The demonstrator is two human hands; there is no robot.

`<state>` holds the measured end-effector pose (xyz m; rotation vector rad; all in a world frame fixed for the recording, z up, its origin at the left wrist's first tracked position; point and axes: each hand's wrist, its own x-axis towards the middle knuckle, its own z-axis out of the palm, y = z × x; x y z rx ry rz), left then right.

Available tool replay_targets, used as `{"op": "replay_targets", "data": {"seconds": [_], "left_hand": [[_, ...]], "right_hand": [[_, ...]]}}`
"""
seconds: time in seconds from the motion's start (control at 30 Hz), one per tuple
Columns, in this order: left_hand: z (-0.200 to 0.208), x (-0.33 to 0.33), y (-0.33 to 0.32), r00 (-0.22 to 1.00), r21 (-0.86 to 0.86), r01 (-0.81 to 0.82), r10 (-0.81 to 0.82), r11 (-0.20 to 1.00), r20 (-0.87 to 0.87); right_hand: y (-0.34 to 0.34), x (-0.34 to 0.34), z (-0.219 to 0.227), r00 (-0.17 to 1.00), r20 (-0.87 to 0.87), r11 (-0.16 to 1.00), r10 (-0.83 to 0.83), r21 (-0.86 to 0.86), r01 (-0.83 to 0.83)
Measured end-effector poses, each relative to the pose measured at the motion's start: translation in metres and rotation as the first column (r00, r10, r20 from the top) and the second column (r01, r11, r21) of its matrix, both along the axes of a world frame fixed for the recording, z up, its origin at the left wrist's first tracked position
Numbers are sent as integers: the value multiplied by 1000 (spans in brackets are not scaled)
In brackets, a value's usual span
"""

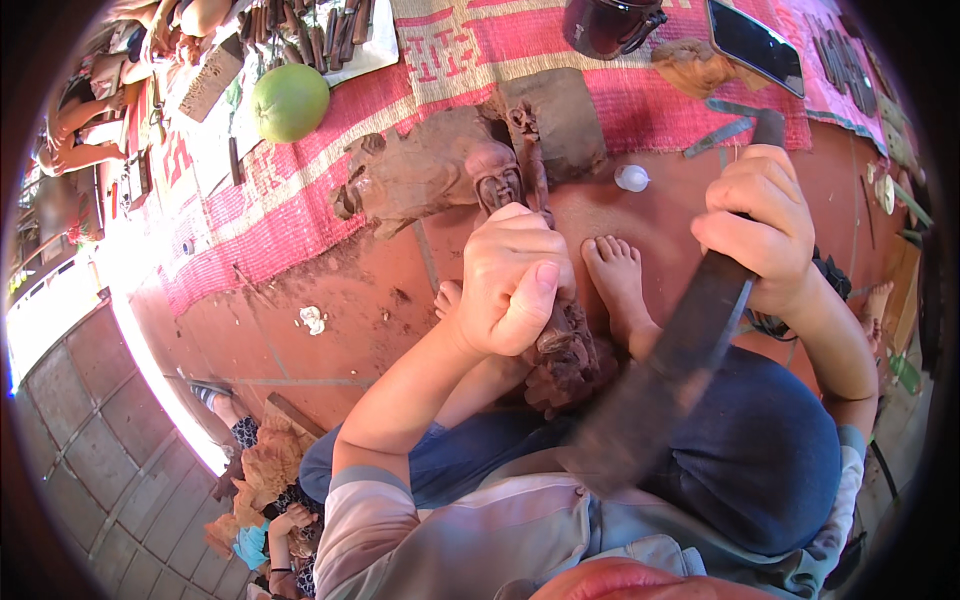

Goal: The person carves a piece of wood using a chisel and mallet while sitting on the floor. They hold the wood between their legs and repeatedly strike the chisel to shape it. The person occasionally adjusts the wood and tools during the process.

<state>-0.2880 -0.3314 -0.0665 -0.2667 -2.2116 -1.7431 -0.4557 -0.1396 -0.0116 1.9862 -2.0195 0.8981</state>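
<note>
Clasping carved figure (496, 180), left grip (515, 285); dark blade (690, 335), right grip (762, 215); dark mug (603, 27), contents unclear

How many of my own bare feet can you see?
2. Your right foot shows between your left hand and right hand; only part of your left foot shows, the rest hidden behind your left arm.

Clasping a carved brown figure (567, 352) in the left hand (515, 282) at the centre of the frame; gripping a broad dark blade (690, 350), blurred toward its lower end, in the right hand (762, 225) at the right. Showing a round green fruit (290, 103) at upper left, a dark mug (603, 25) at the top edge, a phone (757, 47) at upper right.
</note>
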Motion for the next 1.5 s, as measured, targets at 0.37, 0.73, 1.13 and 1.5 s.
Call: {"op": "replay_targets", "data": {"seconds": [0.37, 0.73, 1.13, 1.5], "left_hand": [[-6, 4, -6, 998, 1, 48, -47, 999, -52], [-9, 18, 17, 991, -97, -71, 59, 993, -121], [-17, 13, 13, 991, -115, -37, 22, 993, -131], [-4, 8, 8, 994, 31, -109, 109, 994, -1]], "right_hand": [[5, -5, -12, 988, -131, 996, -83, -28, 80], [6, 7, -21, 999, 18, 999, -36, 36, 35], [7, 8, -22, 999, 11, 996, -47, 77, 46], [5, -6, -13, 995, -85, 997, -50, 58, 56]]}}
